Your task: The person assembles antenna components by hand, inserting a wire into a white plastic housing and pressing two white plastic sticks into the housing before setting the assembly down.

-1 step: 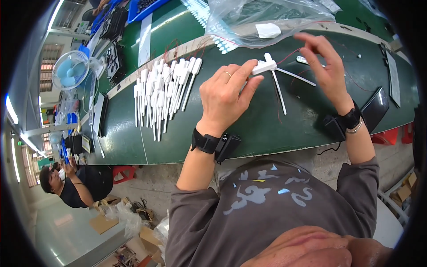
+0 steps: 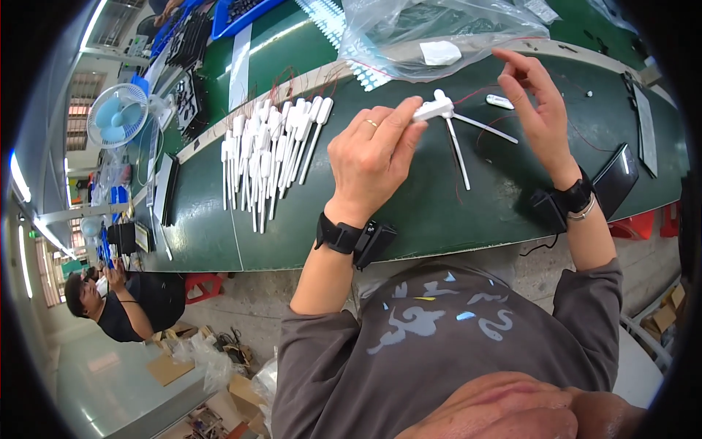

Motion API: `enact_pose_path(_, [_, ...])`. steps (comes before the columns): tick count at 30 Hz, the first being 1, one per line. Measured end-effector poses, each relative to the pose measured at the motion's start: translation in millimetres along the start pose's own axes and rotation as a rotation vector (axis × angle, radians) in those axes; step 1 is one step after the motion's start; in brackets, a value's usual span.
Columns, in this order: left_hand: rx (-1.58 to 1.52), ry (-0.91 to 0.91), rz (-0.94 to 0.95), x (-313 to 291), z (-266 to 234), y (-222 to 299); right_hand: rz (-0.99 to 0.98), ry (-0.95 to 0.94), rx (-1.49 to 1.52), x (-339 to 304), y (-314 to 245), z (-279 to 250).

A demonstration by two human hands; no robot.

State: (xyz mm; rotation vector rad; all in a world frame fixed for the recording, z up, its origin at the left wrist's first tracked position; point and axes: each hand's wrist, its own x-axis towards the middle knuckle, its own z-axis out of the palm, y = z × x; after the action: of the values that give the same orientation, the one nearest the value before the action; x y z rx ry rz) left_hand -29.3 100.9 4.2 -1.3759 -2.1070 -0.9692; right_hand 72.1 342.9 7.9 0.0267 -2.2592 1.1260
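My left hand [image 2: 371, 161] is closed, its thumb and index finger pinching a small white oblong plastic casing [image 2: 433, 110]. This casing lies across the thick heads of two white thin-stemmed plastic sticks [image 2: 459, 157], whose stems spread toward me and to the right. From there a thin red wire [image 2: 475, 94] runs toward my right hand [image 2: 537, 110]. That hand is raised with index finger and thumb apart, and I see nothing gripped in it. Beside its thumb rests another white oblong piece [image 2: 499, 101]. Left of my left hand lies a pile of white thick-headed sticks [image 2: 272, 143] with red wires.
A clear plastic bag [image 2: 395, 44] holding a white piece spreads over the far table strip. Right of my right wrist are a black flat device [image 2: 618, 174] and a grey bar [image 2: 646, 132]. Further left stand a fan [image 2: 117, 115] and a seated person [image 2: 121, 304].
My right hand has shifted slightly to the right. The casing in my left hand has tilted a little, and the left hand otherwise stays in place.
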Motion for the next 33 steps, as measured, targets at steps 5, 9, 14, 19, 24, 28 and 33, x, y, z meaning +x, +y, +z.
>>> enact_pose_path(5, [-0.027,0.175,-0.038,-1,10,1,0.118,-0.032,0.253,-8,1,15])
enact_pose_path(9, [-0.028,0.148,0.027,-3,15,4,-0.010,-0.078,0.196,-8,-14,25])
enact_pose_path(14, [0.031,0.123,0.115,-1,14,4,-0.279,-0.090,-0.026,-6,-5,18])
enact_pose_path(19, [0.011,0.078,0.107,2,10,11,-0.360,-0.139,-0.056,-7,-4,16])
enact_pose_path(24, [0.001,0.013,0.122,-5,12,6,-0.401,-0.162,-0.096,-9,-7,19])
enact_pose_path(28, [-0.033,0.000,0.130,-6,14,4,-0.439,-0.170,-0.176,-10,-8,22])
enact_pose_path(33, [-0.087,-0.019,0.131,-7,15,4,-0.414,-0.197,-0.142,-14,-8,23])
